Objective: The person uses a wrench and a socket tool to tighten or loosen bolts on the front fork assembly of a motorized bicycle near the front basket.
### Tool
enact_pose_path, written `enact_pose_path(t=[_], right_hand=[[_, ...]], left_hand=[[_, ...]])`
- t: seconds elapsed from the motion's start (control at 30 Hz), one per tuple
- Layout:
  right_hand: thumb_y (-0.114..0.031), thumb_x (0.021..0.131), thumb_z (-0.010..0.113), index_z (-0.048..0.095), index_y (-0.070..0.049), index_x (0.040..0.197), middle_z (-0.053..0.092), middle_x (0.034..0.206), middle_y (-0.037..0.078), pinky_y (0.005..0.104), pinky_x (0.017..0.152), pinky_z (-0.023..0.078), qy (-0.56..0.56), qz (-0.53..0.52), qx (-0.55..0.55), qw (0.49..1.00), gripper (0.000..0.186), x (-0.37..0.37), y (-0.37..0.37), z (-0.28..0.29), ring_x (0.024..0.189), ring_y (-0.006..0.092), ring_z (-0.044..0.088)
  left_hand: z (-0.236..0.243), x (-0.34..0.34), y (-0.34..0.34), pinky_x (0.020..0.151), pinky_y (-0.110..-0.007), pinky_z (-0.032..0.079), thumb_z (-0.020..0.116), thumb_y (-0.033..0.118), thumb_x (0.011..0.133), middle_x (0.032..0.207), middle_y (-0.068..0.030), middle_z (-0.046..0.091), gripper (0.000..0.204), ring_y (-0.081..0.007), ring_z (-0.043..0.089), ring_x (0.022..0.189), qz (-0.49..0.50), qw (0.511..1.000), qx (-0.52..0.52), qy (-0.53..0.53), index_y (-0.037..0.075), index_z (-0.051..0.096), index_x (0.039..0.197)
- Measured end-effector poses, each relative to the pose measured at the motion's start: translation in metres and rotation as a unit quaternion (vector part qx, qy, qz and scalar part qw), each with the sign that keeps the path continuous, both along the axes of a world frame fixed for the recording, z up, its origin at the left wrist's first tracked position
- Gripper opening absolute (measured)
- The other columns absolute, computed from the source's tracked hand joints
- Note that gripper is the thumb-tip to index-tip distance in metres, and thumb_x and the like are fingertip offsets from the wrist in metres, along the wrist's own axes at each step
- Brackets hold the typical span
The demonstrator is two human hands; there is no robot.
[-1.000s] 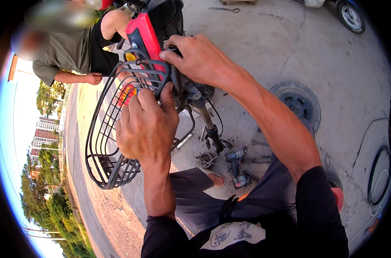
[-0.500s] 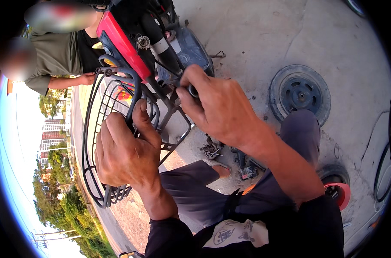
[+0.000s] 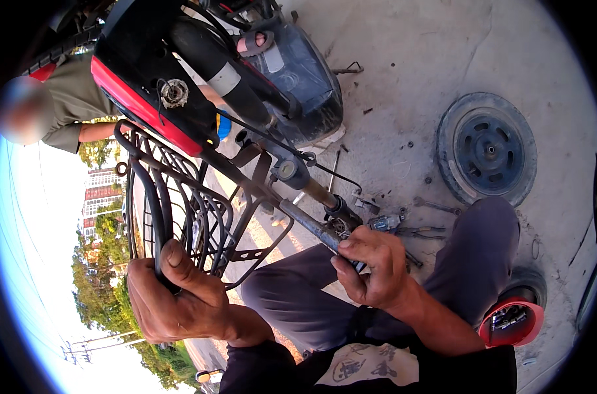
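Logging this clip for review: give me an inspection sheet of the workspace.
Surface: grey concrete ground, small loose bits.
Job's things: black metal wire basket, red-and-black plastic panel, grey metal tube.
Clutter: dark round wheel, metal hand tools, red plastic bowl of metal parts.
Hands: left hand grips thick black tube at basket's edge; right hand holds grey tube's end.
Cables: thin black cable near the metal fork leg.
Surroundings: person in olive-green shirt, green trees.

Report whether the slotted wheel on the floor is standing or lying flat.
Lying flat: the slotted wheel rests on its side on the floor, round face upward.
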State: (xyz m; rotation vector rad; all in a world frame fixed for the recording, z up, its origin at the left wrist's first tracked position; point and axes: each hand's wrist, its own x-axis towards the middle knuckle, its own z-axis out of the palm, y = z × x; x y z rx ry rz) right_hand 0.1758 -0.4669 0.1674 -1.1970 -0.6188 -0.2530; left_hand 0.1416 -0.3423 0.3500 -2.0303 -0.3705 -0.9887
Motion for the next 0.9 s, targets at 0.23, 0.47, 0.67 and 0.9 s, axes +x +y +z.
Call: enact_pose_path(t=[0.23, 0.47, 0.67, 0.9], right_hand=[[-0.001, 0.077, 0.076, 0.05, -0.003, 0.112, 0.062, 0.085, 0.012, 0.0335, 0.05, 0.047, -0.069, 0.002, -0.08, 0.994, 0.043, 0.019, 0.018, 0.026, 0.059, 0.0262, 0.062], [-0.027, 0.094, 0.061, 0.053, 0.002, 0.095, 0.065, 0.069, 0.02, 0.0375, 0.053, 0.053, -0.114, -0.029, -0.118, 0.986, 0.03, 0.085, 0.065, 0.094, 0.06, 0.034, 0.068], [-0.034, 0.095, 0.059, 0.056, 0.006, 0.096, 0.067, 0.078, 0.026, 0.0511, 0.072, 0.054, -0.02, 0.023, -0.224, 0.974, 0.039, 0.101, 0.083, 0.13, 0.078, 0.043, 0.068], [-0.032, 0.095, 0.058, 0.058, 0.005, 0.092, 0.067, 0.075, 0.026, 0.0518, 0.072, 0.053, -0.065, -0.02, -0.25, 0.966, 0.037, 0.095, 0.066, 0.137, 0.077, 0.0446, 0.067]], left_hand=[[-0.004, 0.002, 0.005, 0.043, -0.035, 0.026, 0.057, 0.047, 0.097, 0.055, -0.0057, 0.037, 0.053, -0.0231, 0.038, 0.044, -0.04, 0.999, -0.021, -0.018, 0.004, 0.05, 0.067], [0.004, -0.001, 0.003, 0.043, -0.036, 0.034, 0.065, 0.047, 0.092, 0.055, -0.007, 0.044, 0.05, -0.0262, 0.046, 0.044, -0.02, 1.0, -0.006, 0.013, 0.007, 0.051, 0.066], [0.01, -0.003, 0.0, 0.043, -0.038, 0.035, 0.063, 0.052, 0.091, 0.055, -0.0029, 0.053, 0.048, -0.024, 0.053, 0.047, -0.002, 0.999, 0.023, 0.023, 0.014, 0.051, 0.064], [0.013, -0.004, -0.003, 0.042, -0.039, 0.034, 0.064, 0.051, 0.09, 0.056, -0.0045, 0.052, 0.046, -0.0257, 0.054, 0.048, -0.01, 1.0, 0.018, 0.015, 0.014, 0.051, 0.066]])
